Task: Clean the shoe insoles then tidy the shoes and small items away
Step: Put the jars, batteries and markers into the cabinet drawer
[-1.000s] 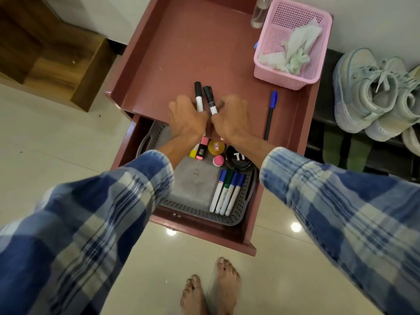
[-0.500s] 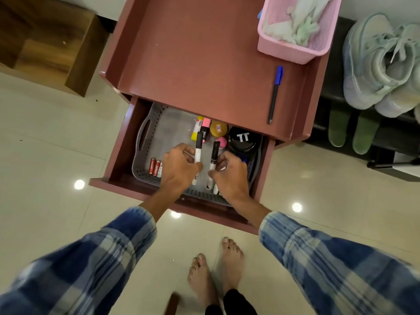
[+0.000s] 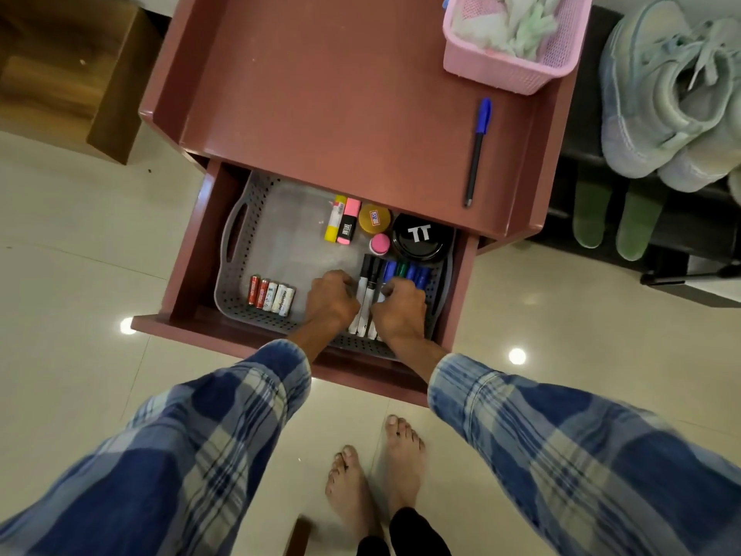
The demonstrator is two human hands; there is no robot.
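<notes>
1. Left hand (image 3: 331, 300) and right hand (image 3: 399, 311) each pinched one of the black-capped markers (image 3: 367, 288) between them.
2. These lay in the tray (image 3: 296, 242), aligned with coloured markers (image 3: 413, 272) beyond the right hand, likely for grouping.

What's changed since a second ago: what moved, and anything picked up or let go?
The left hand and right hand carried the two black-capped markers from the cabinet top down into the grey tray, beside the blue and green markers. Both hands still grip them; nothing has been let go. The blue pen, pink basket and batteries stayed put.
</notes>
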